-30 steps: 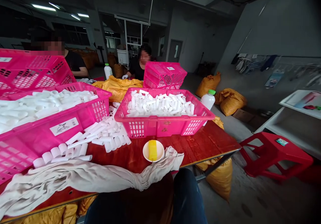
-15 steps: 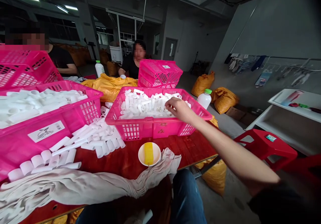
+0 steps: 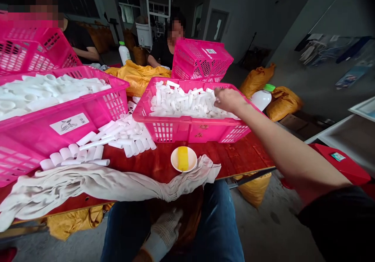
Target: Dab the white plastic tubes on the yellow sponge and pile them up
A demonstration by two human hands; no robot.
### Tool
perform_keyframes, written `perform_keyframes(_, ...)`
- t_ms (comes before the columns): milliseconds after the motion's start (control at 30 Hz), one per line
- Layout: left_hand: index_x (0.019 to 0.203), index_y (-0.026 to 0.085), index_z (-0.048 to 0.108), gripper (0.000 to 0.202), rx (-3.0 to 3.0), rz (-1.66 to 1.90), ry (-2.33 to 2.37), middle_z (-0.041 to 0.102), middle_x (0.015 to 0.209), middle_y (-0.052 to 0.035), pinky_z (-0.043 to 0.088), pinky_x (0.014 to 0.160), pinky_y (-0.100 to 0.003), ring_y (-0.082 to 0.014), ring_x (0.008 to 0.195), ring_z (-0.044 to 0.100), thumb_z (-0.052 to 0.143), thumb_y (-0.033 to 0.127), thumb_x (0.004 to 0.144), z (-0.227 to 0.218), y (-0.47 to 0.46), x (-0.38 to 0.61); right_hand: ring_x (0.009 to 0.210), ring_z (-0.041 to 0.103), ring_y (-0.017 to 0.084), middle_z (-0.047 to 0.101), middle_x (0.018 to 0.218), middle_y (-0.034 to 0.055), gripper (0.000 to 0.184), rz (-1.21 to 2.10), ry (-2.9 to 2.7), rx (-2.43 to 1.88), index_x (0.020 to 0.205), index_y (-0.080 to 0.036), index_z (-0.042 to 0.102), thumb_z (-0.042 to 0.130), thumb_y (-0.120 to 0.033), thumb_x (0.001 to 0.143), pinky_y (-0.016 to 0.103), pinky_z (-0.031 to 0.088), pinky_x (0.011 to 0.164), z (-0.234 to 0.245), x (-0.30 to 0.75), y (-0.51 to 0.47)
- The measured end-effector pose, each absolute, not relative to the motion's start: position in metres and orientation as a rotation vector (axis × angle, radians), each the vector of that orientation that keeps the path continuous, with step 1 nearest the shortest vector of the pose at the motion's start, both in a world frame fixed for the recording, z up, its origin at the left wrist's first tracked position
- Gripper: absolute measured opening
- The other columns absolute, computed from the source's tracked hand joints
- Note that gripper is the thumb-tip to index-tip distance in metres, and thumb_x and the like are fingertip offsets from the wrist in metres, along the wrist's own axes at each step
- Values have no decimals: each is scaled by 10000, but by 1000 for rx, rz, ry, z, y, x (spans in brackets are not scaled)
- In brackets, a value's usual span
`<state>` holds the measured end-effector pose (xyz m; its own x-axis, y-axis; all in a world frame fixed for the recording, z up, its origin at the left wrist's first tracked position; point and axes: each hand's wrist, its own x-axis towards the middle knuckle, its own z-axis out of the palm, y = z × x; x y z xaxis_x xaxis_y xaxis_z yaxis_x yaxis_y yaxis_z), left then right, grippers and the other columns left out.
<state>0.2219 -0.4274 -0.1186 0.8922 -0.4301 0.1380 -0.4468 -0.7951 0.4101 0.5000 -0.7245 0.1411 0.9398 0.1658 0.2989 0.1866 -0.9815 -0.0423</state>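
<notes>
Right hand point(image 3: 230, 100) hung over white hollow tubes point(image 3: 187, 101) in the pink plastic crate point(image 3: 187, 132), nearest tubes just left and below, long axes mixed. Arm reached out straight, fingers curled together; any grip on a tube unclear. White-gloved left hand point(image 3: 162, 234) lay far back on the blue denim thigh point(image 3: 216, 223), fingers extended, empty.

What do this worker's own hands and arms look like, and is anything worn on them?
The right hand is bare, with no glove, and the arm above it disappears into a black sleeve. The left hand wears a white knitted glove. No markings show on either.
</notes>
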Motion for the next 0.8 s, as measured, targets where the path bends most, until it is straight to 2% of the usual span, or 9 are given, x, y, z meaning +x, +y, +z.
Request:
perform_keyframes(67,1041,264,727,201,2574,163,-680,738,1031,-47,595,850,-362,-198,927,700,588,391,972,-112,-430,224,787,613,153,688,888,80,230,-650,-266,-2843,1124,-79,641,616,-199,929,298,454,762,151,468,-730)
perform_keyframes(133,1029,298,747,178,2550,376,-671,757,1008,-43,584,879,-358,-220,957,710,588,337,961,-93,-430,236,691,588,143,664,791,28,201,-657,-324,-2511,1090,-148,666,570,-290,985,276,461,676,148,429,-727)
perform_keyframes(200,1069,262,739,180,2550,727,-604,761,1032,-64,565,882,-376,-246,970,711,631,317,936,-67,-430,257,657,595,149,655,743,10,270,-430,-399,-2226,1112,-187,689,525,-379,1017,268,477,621,128,394,-716)
perform_keyframes(267,998,216,732,177,2571,969,-570,767,973,-69,554,793,-366,-244,868,714,666,361,920,-42,-432,281,761,660,180,715,853,39,315,-191,-456,-2113,1179,-202,691,520,-411,1017,302,534,688,93,371,-700)
perform_keyframes(367,928,217,715,244,2688,718,-635,756,823,-34,497,658,-335,-211,700,691,564,401,982,-27,-441,304,1123,660,246,721,1214,92,336,-111,-524,-2095,1275,-219,669,516,-372,1019,428,520,979,34,364,-677)
perform_keyframes(433,946,225,722,296,2761,621,-555,747,757,-23,453,599,-338,-215,628,674,523,438,998,-32,-447,306,1212,620,254,689,1293,104,340,-144,-559,-2118,1306,-220,657,510,-337,1023,460,475,1058,5,369,-669)
perform_keyframes(567,1050,227,729,298,2803,697,-490,760,751,-31,401,560,-331,-219,591,663,511,425,1003,-51,-451,301,1149,638,250,706,1235,106,302,-226,-634,-2161,1282,-219,663,533,-285,1017,452,503,1015,-19,373,-664)
perform_keyframes(700,976,215,736,277,2810,740,-511,756,721,-39,375,549,-316,-204,576,658,508,369,1004,-58,-449,301,1130,641,256,719,1197,103,274,-317,-703,-2195,1260,-217,646,578,-247,996,451,526,992,-22,368,-664)
perform_keyframes(800,1009,204,740,242,2820,929,-637,774,776,-41,384,567,-330,-212,600,677,508,275,998,-60,-448,301,1117,641,260,713,1188,112,282,-319,-791,-2224,1276,-219,632,553,-226,1006,457,546,975,-20,367,-665)
